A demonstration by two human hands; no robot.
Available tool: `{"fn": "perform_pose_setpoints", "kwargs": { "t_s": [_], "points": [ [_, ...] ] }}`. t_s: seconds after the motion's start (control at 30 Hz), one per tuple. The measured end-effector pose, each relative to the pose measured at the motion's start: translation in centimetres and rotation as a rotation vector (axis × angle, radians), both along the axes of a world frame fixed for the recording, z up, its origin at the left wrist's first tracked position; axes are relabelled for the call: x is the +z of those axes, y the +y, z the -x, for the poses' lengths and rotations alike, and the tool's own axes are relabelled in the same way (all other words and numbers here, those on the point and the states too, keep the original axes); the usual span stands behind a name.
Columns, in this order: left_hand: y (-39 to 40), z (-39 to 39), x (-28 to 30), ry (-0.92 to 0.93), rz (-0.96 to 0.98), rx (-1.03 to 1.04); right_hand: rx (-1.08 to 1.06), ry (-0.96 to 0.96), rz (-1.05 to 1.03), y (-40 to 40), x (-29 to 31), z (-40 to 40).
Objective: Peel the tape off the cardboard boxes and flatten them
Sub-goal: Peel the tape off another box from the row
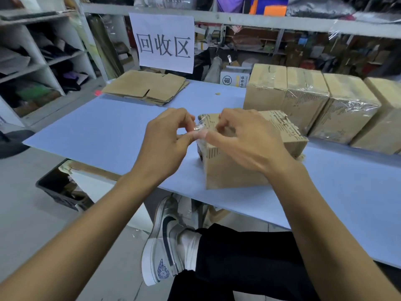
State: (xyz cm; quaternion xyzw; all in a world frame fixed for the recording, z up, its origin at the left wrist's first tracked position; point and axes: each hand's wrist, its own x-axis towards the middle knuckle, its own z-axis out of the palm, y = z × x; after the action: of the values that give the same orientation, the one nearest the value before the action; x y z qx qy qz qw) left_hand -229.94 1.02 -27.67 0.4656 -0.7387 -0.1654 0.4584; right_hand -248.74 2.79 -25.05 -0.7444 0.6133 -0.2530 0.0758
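- Box in work: small cardboard carton standing near the front edge of the pale blue table, just ahead of my knees. Top surface torn and ragged along its right side; print on it too broken to read.
- My left hand: fingers curled, thumb and forefinger pinching a strip of clear tape at the carton's upper left corner. Tape is crumpled and glossy; where it ends on the box I can't make out.
- My right hand: lies over the top of the carton, fingers bent down onto it, thumb reaching toward the same tape. It hides most of the lid, so I can't tell if the flaps are sealed or loose. Whether the thumb actually grips the tape is unclear.
- Row of taped boxes: stands behind and right, side by side, touching; the last one is cut off by the frame edge.
- Flattened cardboard: stacked at the far left of the table, well apart from the carton.
- White sign with three large characters hangs behind the stack.
- Below the table: my sneaker and dark trouser leg; a black bin on the floor, partly hidden by the tabletop.
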Motion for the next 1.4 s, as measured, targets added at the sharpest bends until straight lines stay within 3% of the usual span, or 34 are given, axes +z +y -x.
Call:
{"fn": "perform_pose_setpoints", "kwargs": {
  "t_s": [0.23,0.37,0.6,0.77,0.9,1.07,1.23,1.4],
  "points": [
    [-1.5,0.9,0.1,-0.088,-0.070,0.099,0.036,0.193,-0.065,0.6,0.4,-0.8],
    [-1.6,0.9,0.2,-0.078,-0.143,0.092,0.056,0.205,-0.124,0.2,0.9,-1.2],
    [0.6,1.7,-0.6,0.187,-0.288,0.077,0.050,0.385,-0.077,0.1,-0.7,-1.0],
    [-0.8,0.9,0.0,0.009,-0.242,0.025,0.066,0.413,-0.083,0.3,-0.3,-0.8],
    [-1.0,-0.4,0.1,-0.194,0.031,0.009,0.145,0.456,-0.100,1.2,0.0,0.2],
    [-0.9,-0.9,0.5,-0.252,0.180,0.017,0.176,0.469,-0.131,2.1,0.6,0.4],
    [-0.9,0.2,1.0,-0.157,0.089,0.009,0.151,0.362,-0.088,2.3,-0.2,0.1],
    [-0.9,0.5,0.6,-0.270,-0.085,-0.072,0.167,0.346,-0.062,2.1,-0.5,0.4]
  ]
}}
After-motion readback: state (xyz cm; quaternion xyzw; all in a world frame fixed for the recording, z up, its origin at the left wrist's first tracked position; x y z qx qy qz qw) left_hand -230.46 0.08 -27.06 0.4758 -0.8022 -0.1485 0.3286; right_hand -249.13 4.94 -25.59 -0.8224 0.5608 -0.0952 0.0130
